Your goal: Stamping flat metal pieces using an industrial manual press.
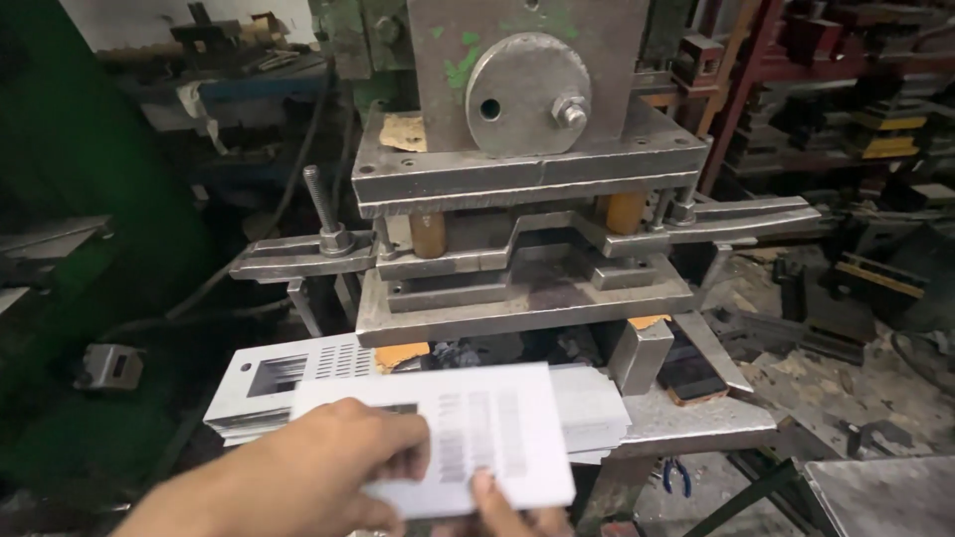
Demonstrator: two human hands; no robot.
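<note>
The left hand (328, 462) occupies the bottom edge of the frame, nearest the camera, with the forearm entering from the lower left. Its fingers (403, 452) are curled over the top face of a white punched metal plate (468, 433), and the grip is closed on the plate's near left portion. The right hand (497, 507) is only partly in view at the bottom centre; its thumb lies on the plate's lower edge, pinching it from below, with the remaining fingers hidden under the plate. The plate is held roughly level, blurred by motion, and shows rows of narrow slots across its middle.

Directly behind and below the held plate, a stack of similar white plates (288, 383) rests on the steel press table (696, 423). The top plate of the stack shows a rectangular cut-out and a field of small slots. The held plate overlaps this stack in view; whether it touches the stack cannot be determined.

Above the table stands the press die set (527, 288), with a grey upper block carrying a round disc and hex nut (569, 111)
</note>
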